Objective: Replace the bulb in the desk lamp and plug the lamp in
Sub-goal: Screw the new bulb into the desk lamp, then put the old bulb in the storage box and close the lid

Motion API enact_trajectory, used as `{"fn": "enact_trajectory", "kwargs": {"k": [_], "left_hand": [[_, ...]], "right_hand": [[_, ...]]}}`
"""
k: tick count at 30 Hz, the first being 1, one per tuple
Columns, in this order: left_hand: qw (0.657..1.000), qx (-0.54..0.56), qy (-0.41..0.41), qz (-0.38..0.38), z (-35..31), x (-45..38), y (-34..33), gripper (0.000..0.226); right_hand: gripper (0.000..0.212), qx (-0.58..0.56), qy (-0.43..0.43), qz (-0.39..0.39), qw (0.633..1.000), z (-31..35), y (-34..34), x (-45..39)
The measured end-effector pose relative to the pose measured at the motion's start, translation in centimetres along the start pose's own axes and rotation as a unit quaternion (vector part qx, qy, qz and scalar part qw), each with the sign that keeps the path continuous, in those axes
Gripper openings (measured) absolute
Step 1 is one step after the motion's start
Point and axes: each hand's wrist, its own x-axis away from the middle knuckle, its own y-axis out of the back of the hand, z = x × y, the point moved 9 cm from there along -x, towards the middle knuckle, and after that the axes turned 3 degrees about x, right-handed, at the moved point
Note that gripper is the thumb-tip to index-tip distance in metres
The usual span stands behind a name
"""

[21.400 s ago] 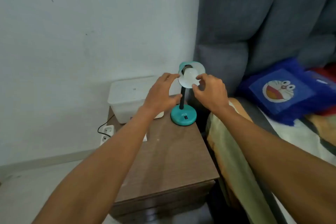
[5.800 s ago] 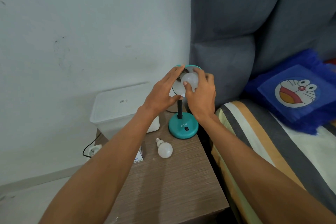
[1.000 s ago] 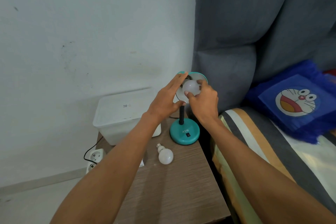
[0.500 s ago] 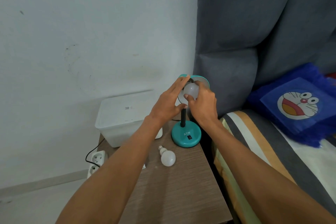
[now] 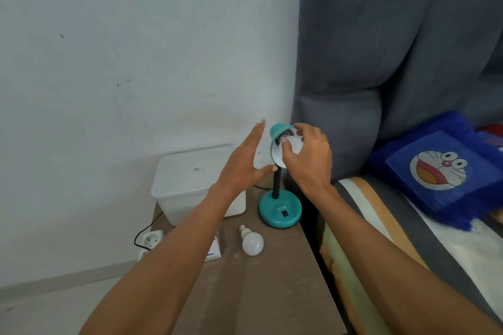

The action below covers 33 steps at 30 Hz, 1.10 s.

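A teal desk lamp [image 5: 280, 211] stands at the back right of a wooden bedside table [image 5: 272, 285]. My right hand [image 5: 309, 160] grips a white bulb [image 5: 295, 144] seated in the lamp's teal shade [image 5: 279, 130]. My left hand [image 5: 245, 163] hovers just left of the shade with fingers spread, holding nothing; its thumb is near the black neck. A second white bulb [image 5: 251, 242] lies loose on the table in front of the base. A white power strip [image 5: 149, 239] with a black cable sits on the floor to the table's left.
A white plastic box [image 5: 187, 182] sits at the table's back left against the wall. A small bulb carton [image 5: 213, 247] lies partly under my left forearm. A grey headboard, a striped bed and a blue cartoon cushion [image 5: 438, 171] lie to the right.
My left hand has let go of the lamp shade and drawn away to the left, fingers open. My right hand stays on the bulb in the shade.
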Motion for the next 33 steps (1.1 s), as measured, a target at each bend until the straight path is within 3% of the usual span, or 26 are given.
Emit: {"fn": "enact_trajectory", "kwargs": {"k": [4,10,13,18,23,33], "left_hand": [[0.996,0.002,0.071,-0.059,2.8,2.2,3.7,0.104],[0.971,-0.035,0.197,-0.13,10.5,7.3,9.7,0.1],[0.954,-0.049,0.268,-0.128,14.8,10.3,11.5,0.109],[0.929,-0.031,0.357,-0.096,21.2,13.5,11.7,0.148],[0.94,0.017,0.332,-0.082,21.8,13.2,11.1,0.114],[0.958,0.028,0.263,-0.115,21.9,13.0,11.4,0.097]], "right_hand": [[0.046,-0.04,0.09,0.002,0.995,4.9,-0.7,0.3],[0.066,-0.038,0.105,0.132,0.985,8.6,-7.7,3.1],[0.086,-0.019,0.076,0.215,0.974,7.5,-12.5,4.7],[0.129,0.054,-0.034,0.35,0.934,2.8,-19.8,6.9],[0.137,0.035,-0.066,0.386,0.92,0.7,-23.2,7.5],[0.134,0.021,-0.047,0.359,0.932,1.0,-22.8,7.0]]}}
